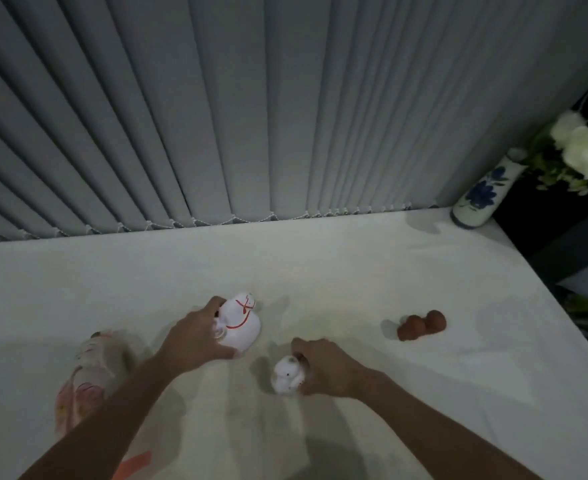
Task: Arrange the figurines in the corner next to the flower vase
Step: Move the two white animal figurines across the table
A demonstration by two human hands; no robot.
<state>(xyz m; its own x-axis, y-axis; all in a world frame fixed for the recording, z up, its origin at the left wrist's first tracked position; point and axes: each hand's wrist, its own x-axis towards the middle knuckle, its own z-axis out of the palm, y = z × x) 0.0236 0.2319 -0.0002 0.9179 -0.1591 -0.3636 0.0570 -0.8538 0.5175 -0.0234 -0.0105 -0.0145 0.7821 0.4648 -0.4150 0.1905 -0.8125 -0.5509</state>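
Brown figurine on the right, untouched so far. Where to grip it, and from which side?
Probably from above, pinching across the narrow middle of the brown figurine. It lies low on the white cloth, made of rounded lumps in a row, clear space all around. The right hand, now on the small white figurine, is nearest.

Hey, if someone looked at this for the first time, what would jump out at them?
Two hands in the middle of the white table: the left hand grips a white figurine with red lines, the right hand a small white figurine. Far right, a blue-flowered vase of white blooms marks the corner.
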